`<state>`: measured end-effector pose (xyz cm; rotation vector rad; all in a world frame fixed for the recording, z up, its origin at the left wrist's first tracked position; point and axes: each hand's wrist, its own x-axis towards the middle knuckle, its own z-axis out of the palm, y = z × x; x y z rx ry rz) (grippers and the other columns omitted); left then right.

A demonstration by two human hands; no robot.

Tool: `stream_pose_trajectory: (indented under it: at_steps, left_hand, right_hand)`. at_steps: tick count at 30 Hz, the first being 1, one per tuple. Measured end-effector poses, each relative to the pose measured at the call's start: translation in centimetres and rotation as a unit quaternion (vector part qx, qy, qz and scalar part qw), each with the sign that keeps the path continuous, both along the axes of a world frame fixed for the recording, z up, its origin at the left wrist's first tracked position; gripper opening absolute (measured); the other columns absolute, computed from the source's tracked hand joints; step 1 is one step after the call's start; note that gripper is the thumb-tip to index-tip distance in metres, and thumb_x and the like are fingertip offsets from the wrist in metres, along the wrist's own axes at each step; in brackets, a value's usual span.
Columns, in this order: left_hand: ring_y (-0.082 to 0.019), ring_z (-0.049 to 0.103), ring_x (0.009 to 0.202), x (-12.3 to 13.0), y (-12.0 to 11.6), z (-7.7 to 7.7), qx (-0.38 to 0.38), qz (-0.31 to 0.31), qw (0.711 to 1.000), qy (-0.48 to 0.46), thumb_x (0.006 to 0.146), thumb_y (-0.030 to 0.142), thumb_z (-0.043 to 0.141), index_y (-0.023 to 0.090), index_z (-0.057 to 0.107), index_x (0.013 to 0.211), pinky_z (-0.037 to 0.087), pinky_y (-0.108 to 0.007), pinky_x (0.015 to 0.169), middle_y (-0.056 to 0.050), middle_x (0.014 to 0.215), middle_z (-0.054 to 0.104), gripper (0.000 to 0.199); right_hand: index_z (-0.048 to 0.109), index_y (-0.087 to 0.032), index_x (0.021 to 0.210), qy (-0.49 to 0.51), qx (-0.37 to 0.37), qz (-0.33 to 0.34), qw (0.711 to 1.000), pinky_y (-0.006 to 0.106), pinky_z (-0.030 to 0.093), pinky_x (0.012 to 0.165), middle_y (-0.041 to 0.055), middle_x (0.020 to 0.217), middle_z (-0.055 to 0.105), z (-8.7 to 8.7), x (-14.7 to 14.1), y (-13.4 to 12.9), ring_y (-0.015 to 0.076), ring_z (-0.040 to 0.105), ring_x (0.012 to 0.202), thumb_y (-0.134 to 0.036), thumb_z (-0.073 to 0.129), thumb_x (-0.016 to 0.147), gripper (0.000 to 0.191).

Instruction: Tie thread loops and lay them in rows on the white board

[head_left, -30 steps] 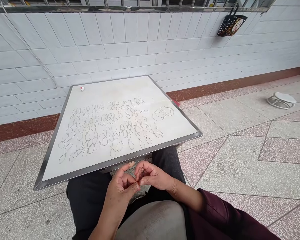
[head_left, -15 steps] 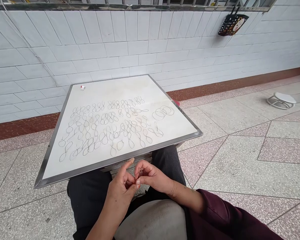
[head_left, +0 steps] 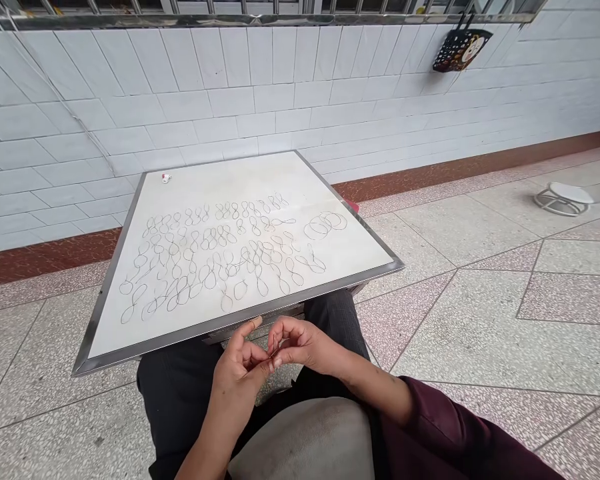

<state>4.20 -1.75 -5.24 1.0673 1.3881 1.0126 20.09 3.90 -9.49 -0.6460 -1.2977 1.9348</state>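
Above my lap, my left hand (head_left: 239,368) and my right hand (head_left: 303,345) meet at the fingertips. Both are closed in a pinch on a thin wire (head_left: 274,345), of which only a short piece shows between the fingers. My left index finger points up toward the table edge. On the white table (head_left: 220,177) in front of me lie several rows of thin wire loops (head_left: 207,275), many twisted into figure eights. A few round, untwisted rings (head_left: 325,225) overlap at the table's right side.
The table's metal rim (head_left: 230,320) runs just beyond my hands. A small red and white object (head_left: 167,178) sits at the table's far left corner. A patterned bag (head_left: 463,50) hangs on the tiled wall. A white stool (head_left: 564,199) stands on the floor at right.
My hands have shifted slightly and a little more of the wire shows between the fingertips. The loops on the table have not changed.
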Motion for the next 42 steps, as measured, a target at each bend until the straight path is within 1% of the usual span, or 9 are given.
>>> stream_pose_trajectory:
  at_steps: [3,8,14,21,23,27,32,36,42]
  left_hand:
    - [-0.016,0.060,0.065,-0.2,0.0,0.1,-0.035,-0.023,0.997,-0.067,0.073,0.028,0.073,0.020,0.051,0.133,0.048,-0.032,0.072,0.006,0.064,0.062,0.065]
    - [-0.016,0.061,0.067,-0.2,-0.2,0.3,-0.019,-0.020,0.998,-0.063,0.072,0.027,0.075,0.020,0.050,0.135,0.049,-0.033,0.075,0.007,0.065,0.061,0.068]
    - [-0.015,0.056,0.063,0.3,-0.7,0.0,0.058,0.020,0.995,0.075,0.081,0.032,0.067,0.025,0.052,0.137,0.048,-0.032,0.072,0.006,0.066,0.062,0.059]
    - [-0.019,0.061,0.064,0.8,-0.7,-1.0,0.139,0.045,0.962,0.229,0.086,0.033,0.060,0.028,0.051,0.141,0.049,-0.035,0.076,0.005,0.065,0.064,0.055]
    - [-0.019,0.061,0.063,0.7,-0.5,-1.2,0.128,0.054,0.969,0.204,0.086,0.034,0.062,0.027,0.050,0.142,0.048,-0.034,0.074,0.005,0.065,0.064,0.058]
    - [-0.019,0.062,0.065,0.2,-0.2,-1.5,0.094,0.048,0.987,0.117,0.084,0.038,0.066,0.026,0.042,0.146,0.048,-0.032,0.069,0.004,0.069,0.067,0.068]
    - [-0.019,0.063,0.067,-0.2,-0.1,-1.4,0.081,0.049,0.990,0.109,0.082,0.043,0.068,0.027,0.044,0.146,0.048,-0.031,0.068,0.003,0.073,0.070,0.071]
    - [-0.019,0.063,0.068,-0.2,0.0,-0.9,0.060,0.043,0.991,0.110,0.081,0.047,0.070,0.027,0.045,0.147,0.048,-0.031,0.068,0.002,0.076,0.073,0.073]
    - [-0.017,0.058,0.060,-0.4,0.1,-0.8,0.019,0.022,0.999,0.026,0.078,0.048,0.071,0.023,0.040,0.151,0.046,-0.030,0.062,0.003,0.068,0.069,0.083]
  right_hand:
    - [0.061,-0.017,0.084,-0.001,-0.009,0.037,0.999,0.024,0.049,0.061,-0.0040,0.074,0.063,0.5,0.5,0.3,0.0095,0.062,0.064,-0.036,0.084,0.072,0.032]
    - [0.058,-0.018,0.079,-0.013,-0.004,-0.027,1.000,0.021,0.045,0.056,-0.0057,0.070,0.060,0.5,0.0,-0.3,0.0076,0.057,0.058,-0.038,0.085,0.070,0.035]
    - [0.055,-0.019,0.075,-0.052,0.026,-0.122,0.991,0.022,0.042,0.054,-0.0060,0.064,0.055,0.5,-1.0,-1.2,0.0077,0.050,0.055,-0.043,0.081,0.075,0.035]
    - [0.056,-0.020,0.077,-0.109,0.084,-0.216,0.967,0.023,0.044,0.052,-0.0026,0.070,0.056,-0.2,-2.1,-1.8,0.0102,0.051,0.059,-0.048,0.072,0.083,0.032]
    - [0.055,-0.020,0.078,-0.102,0.082,-0.225,0.966,0.022,0.044,0.051,-0.0029,0.071,0.055,-0.4,-2.4,-1.8,0.0095,0.050,0.058,-0.048,0.071,0.083,0.032]
    - [0.056,-0.020,0.077,-0.091,0.063,-0.194,0.975,0.021,0.042,0.047,-0.0040,0.068,0.053,-0.5,-2.5,-1.4,0.0091,0.050,0.055,-0.047,0.074,0.081,0.032]
    - [0.057,-0.020,0.079,-0.098,0.063,-0.197,0.973,0.021,0.040,0.046,-0.0036,0.069,0.056,-0.3,-2.4,-1.1,0.0088,0.048,0.054,-0.045,0.075,0.080,0.030]
    - [0.059,-0.020,0.078,-0.107,0.080,-0.205,0.970,0.022,0.040,0.052,-0.0032,0.068,0.055,0.0,-2.2,-1.1,0.0100,0.047,0.059,-0.043,0.075,0.080,0.028]
    - [0.059,-0.020,0.078,-0.105,0.121,-0.207,0.965,0.025,0.041,0.059,-0.0023,0.071,0.056,0.0,-2.1,-1.3,0.0115,0.049,0.064,-0.041,0.074,0.081,0.026]
